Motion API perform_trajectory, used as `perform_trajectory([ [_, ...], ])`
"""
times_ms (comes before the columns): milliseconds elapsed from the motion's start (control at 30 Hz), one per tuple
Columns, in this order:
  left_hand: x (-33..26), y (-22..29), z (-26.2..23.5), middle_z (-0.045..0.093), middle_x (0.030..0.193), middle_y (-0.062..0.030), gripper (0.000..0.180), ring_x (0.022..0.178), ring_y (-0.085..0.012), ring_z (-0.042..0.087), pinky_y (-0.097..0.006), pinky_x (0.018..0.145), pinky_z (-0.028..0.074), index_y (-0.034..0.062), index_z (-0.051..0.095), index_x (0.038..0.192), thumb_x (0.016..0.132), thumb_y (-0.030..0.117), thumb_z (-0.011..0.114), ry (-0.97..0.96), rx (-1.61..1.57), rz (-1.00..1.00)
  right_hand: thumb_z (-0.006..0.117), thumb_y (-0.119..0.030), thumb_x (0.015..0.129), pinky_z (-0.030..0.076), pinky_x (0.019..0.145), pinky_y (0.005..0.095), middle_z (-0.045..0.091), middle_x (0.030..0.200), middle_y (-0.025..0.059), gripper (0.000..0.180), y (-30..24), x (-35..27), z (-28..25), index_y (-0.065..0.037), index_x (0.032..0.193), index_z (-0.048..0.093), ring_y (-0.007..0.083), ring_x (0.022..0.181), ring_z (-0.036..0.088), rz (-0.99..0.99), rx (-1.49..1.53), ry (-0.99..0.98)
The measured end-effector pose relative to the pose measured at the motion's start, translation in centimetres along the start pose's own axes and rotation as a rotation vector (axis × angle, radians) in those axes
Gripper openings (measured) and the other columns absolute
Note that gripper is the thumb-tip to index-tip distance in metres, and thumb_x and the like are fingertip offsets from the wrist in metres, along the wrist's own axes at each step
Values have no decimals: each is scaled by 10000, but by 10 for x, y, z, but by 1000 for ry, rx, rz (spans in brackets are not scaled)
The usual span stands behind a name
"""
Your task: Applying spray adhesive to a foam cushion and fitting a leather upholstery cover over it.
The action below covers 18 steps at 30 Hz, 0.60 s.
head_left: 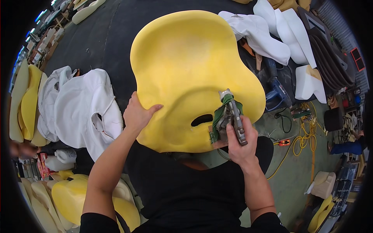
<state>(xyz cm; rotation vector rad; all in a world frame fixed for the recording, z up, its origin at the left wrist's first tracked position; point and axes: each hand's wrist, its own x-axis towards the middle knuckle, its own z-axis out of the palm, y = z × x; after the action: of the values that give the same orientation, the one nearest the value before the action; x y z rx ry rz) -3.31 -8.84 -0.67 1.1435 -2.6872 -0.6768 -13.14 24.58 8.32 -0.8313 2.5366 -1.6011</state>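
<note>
A large yellow molded foam chair shell [186, 58] lies before me on the dark work surface, its wide curved end far from me. A dark oval slot shows in its near part. My left hand [138, 112] grips the shell's left edge, thumb laid over the top and the other fingers partly hidden at the side. In my right hand [243, 141] is a metal spray gun [233, 114] with green wrapping around its body. Its nozzle end points away from me, over the shell's right near part. A pinkish-brown piece beside the gun is partly covered.
White fabric covers [83, 105] lie left of the shell, and another white cover [260, 33] lies at the far right. A blue heat gun [278, 89] rests near the right edge. Yellow cable [305, 136] coils on the floor. More yellow foam pieces [70, 194] are stacked at lower left.
</note>
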Motion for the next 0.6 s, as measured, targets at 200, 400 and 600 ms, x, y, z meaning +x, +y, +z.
perform_trajectory([
  [200,1,-2,0,665,1296,-224,1136,1151,-408,699,-518,946,563,0,426,1477,714,724,857,-9,28,-29,680,-49,977,508,543,319,645,705,72,157,-2,4,-2,15,1107,619,179,543,669,-1,-59,-30],
  [400,1,1,-2,659,1307,-223,1135,1154,-413,696,-519,943,565,3,426,1480,715,723,856,-24,18,-34,667,-39,984,506,481,316,658,710,65,146,-6,3,2,10,1113,618,178,510,691,2,11,-108],
  [600,-1,3,-3,653,1307,-221,1085,1162,-416,692,-523,948,562,12,445,1441,721,711,857,-12,17,-22,667,-32,985,498,487,314,657,712,67,142,-3,4,8,10,1112,619,173,513,681,-18,48,-154],
])
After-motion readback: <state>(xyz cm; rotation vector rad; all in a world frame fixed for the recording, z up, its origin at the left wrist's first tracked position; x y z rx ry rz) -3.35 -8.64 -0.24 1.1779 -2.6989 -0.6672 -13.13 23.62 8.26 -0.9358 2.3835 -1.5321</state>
